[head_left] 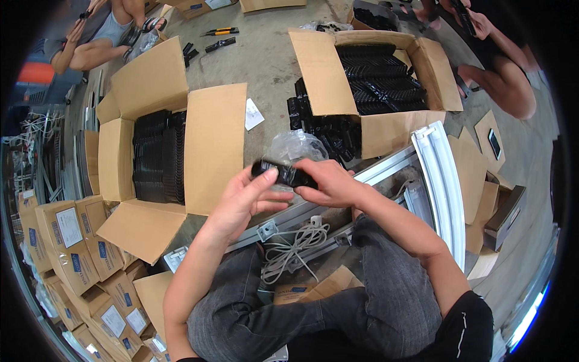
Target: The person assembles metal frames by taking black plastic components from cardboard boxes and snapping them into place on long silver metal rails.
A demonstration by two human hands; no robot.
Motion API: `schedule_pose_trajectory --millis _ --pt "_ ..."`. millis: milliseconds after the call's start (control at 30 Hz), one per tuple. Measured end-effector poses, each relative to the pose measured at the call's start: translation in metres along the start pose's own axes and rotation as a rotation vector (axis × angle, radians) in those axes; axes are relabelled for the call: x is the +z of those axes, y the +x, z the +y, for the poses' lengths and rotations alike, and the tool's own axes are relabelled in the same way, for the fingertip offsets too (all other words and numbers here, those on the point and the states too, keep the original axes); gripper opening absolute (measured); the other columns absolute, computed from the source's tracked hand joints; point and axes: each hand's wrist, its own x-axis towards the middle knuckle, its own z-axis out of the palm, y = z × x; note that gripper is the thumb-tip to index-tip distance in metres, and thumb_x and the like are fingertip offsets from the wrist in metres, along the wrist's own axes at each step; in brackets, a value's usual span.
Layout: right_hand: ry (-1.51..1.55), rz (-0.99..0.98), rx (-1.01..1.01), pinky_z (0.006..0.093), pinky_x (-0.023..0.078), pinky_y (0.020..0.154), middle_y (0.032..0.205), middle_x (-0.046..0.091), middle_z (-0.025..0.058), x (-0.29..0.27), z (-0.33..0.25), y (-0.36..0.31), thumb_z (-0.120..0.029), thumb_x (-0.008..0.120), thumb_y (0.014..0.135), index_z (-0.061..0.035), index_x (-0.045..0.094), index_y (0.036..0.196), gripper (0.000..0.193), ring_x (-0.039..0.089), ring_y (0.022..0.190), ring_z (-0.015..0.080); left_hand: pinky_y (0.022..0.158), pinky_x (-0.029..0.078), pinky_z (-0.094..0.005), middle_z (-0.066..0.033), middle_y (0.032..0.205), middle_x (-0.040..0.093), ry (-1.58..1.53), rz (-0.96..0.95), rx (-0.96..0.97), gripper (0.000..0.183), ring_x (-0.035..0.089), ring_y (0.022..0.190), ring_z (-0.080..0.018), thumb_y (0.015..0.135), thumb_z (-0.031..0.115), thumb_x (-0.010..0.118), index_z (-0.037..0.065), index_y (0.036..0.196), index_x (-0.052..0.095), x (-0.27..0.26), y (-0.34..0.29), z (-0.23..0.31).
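Note:
In front of my knees, both hands hold one short, glossy black part (pixel 287 175), long and narrow; its exact kind I cannot make out. My left hand (pixel 236 199) pinches its left end between thumb and index finger, the other fingers spread below. The thumb and fingers of my right hand (pixel 330 184) close over the right end. Just behind the part lies a crumpled clear plastic bag (pixel 295 145). Beyond it, similar black parts (pixel 335 134) lie in a heap on the floor.
Open cartons with rows of black parts stand at left (pixel 215 145) and far right (pixel 395 134). White metal rails (pixel 443 181) and a coiled cable (pixel 295 250) lie around my legs. Small boxes (pixel 66 241) pile up at left. Two people (pixel 506 78) sit at the far sides.

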Motion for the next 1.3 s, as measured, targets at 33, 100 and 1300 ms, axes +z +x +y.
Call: schedule_pose_trajectory --millis 33,100,1300 --pt "-0.001 -0.003 -0.001 0.0406 0.053 0.073 0.092 0.068 0.0135 0.007 0.007 0.000 -0.016 0.065 0.089 0.0000 0.057 0.113 0.030 0.069 0.086 0.0313 0.082 0.061 -0.0404 -0.0195 0.121 0.063 -0.058 -0.020 0.076 0.048 0.069 0.107 -0.0318 0.101 0.029 0.059 -0.003 0.134 0.048 0.001 -0.001 0.003" --pt "0.593 0.186 0.222 0.0333 0.051 0.071 0.088 0.065 0.0072 0.019 0.019 0.001 -0.018 0.065 0.093 0.0008 0.057 0.114 0.029 0.064 0.081 0.0165 0.082 0.061 -0.0396 -0.0230 0.128 0.059 -0.047 0.016 0.126 0.055 0.068 0.107 -0.0324 0.100 0.031 0.061 -0.005 0.137 0.045 0.006 -0.004 0.008" --pt "-0.336 0.559 0.319 0.0496 0.051 0.075 0.107 0.057 0.0167 0.018 0.089 -0.035 -0.021 0.068 0.088 -0.0028 0.059 0.102 0.025 0.063 0.086 0.0400 0.087 0.052 -0.0459 -0.0248 0.100 0.071 1.429 0.917 0.648 0.027 0.068 0.099 -0.0391 0.093 0.012 0.058 -0.005 0.112 0.067 -0.050 -0.045 0.155"
